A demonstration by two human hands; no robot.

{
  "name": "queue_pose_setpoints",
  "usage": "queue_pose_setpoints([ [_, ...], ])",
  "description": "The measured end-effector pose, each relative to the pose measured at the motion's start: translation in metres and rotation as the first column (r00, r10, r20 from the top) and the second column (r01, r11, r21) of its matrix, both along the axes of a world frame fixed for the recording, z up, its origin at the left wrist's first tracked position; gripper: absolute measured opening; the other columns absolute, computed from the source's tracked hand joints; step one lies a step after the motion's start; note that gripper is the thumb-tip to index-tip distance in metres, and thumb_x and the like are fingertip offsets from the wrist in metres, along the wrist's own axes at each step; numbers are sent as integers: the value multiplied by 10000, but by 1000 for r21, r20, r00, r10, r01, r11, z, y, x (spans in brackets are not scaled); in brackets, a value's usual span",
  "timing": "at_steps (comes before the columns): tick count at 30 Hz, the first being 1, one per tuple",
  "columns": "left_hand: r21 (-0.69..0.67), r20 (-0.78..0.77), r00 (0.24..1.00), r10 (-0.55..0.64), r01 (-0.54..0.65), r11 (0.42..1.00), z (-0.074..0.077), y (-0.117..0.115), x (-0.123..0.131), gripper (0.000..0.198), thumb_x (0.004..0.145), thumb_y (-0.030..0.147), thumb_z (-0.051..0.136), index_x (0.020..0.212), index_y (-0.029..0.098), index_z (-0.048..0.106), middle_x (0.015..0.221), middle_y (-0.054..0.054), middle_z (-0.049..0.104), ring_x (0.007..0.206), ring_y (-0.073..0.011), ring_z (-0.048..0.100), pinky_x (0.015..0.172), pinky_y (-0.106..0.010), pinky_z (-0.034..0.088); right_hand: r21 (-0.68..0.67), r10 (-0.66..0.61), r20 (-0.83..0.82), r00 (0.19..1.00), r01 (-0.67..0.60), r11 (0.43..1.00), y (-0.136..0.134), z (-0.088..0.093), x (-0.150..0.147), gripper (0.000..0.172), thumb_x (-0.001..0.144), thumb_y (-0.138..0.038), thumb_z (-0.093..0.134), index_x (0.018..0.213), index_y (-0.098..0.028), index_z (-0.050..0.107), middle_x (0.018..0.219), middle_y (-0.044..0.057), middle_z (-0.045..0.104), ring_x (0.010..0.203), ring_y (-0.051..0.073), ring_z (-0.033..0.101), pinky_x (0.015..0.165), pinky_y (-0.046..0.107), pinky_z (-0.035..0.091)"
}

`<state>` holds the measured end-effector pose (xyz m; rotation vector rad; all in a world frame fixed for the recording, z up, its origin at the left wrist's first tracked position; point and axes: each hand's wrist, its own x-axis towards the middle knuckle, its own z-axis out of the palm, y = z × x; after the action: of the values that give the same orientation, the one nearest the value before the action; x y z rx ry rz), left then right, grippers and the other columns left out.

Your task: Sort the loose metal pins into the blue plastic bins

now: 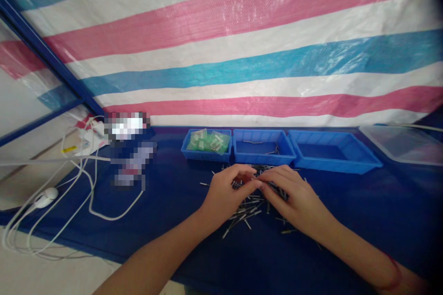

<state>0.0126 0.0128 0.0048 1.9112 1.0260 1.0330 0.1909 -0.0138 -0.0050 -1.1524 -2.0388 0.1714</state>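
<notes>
My left hand [226,192] and my right hand [294,192] meet fingertip to fingertip above a loose pile of pop rivets [244,215], thin metal pins with thicker ends. Thumb and fingers are pinched together on each hand. Whatever lies between the tips is too small and too covered to make out. Part of the pile is hidden under both hands. Just behind them stands a blue bin [265,153] with a few rivets in it. To its left, another blue bin [187,153] contains small greenish clear bags [218,143] of metal pieces.
A third blue bin [341,166] stands at the right, beside a clear plastic lid or tray [401,145]. White cables [92,193] and blurred-out items [133,166] lie on the left of the blue table [166,212]. Striped sheeting [242,73] hangs behind.
</notes>
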Motion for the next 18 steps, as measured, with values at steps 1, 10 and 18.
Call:
queue_pose_setpoints([
  [1,-26,30,1000,4,-4,1000,0,-1,1,168,801,287,685,930,186,649,882,-11,705,761,-137,648,716,-242,504,2,3,-14,1000,-3,1000,0,0,-1,133,907,-231,505,916,-222,637,911,62,688,881,213,618,769,384,476],
  [10,61,20,1000,-23,21,998,3,2,-2,95,812,265,677,844,175,675,849,-18,687,764,-136,618,738,-243,481,-75,3,-128,992,-12,997,0,-2,-2,108,897,-222,524,911,-235,630,888,50,677,858,202,619,738,355,504],
  [18,111,-84,996,-32,41,993,1,6,-3,104,870,251,604,877,166,664,887,-38,672,809,-146,608,761,-252,466,-14,-45,-210,977,43,999,0,-1,2,40,838,-221,617,843,-241,582,840,32,658,829,199,599,726,342,477],
])
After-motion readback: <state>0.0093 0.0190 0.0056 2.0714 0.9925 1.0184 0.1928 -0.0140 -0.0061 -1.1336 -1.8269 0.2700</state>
